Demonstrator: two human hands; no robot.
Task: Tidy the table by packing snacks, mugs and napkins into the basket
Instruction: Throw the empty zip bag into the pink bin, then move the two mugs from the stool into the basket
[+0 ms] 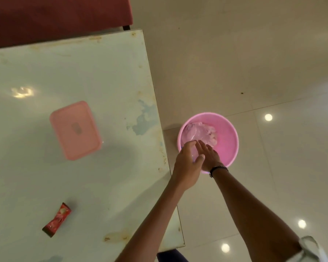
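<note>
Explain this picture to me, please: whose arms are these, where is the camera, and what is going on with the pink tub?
There is no machine here. A person wears a camera on the head, so you look down along their own arms. Both hands, left and right, reach into a pink tub that stands on the floor beside the table. In the tub lies a clear plastic bag; the hands touch it, but whether the fingers grip it is hard to tell. On the table lie a pink lidded box and a red snack wrapper.
</note>
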